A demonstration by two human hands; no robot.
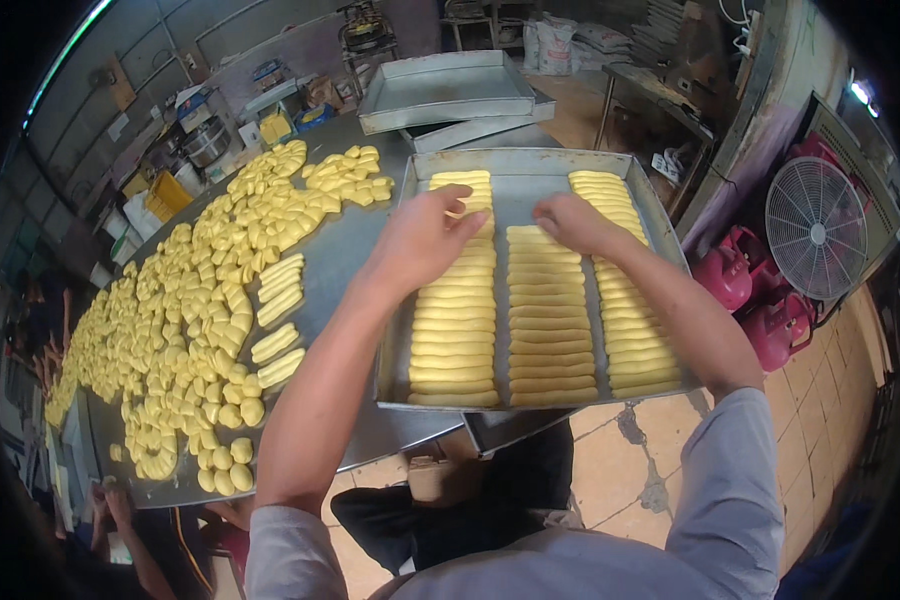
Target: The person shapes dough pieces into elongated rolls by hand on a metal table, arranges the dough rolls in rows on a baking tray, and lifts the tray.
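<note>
A shallow metal tray (503, 205) holds three columns of yellow dough sticks laid side by side: a left column (455, 335), a shorter middle column (550, 330) and a right column (635, 330). My left hand (422, 238) is over the upper part of the left column, thumb and fingers apart, with no dough seen in its grasp. Above the top end of the middle column, my right hand (573, 222) has its fingers curled together; whatever they hold, if anything, is hidden. On the metal table left of the tray lie several loose dough sticks (280, 288).
A large spread of small dough pieces (185, 330) covers the table's left side. Behind my tray, another metal tray (448, 90) rests on more trays. To the right are a fan (817, 230) and pink gas cylinders (720, 275). Another person's hands (113, 503) show at lower left.
</note>
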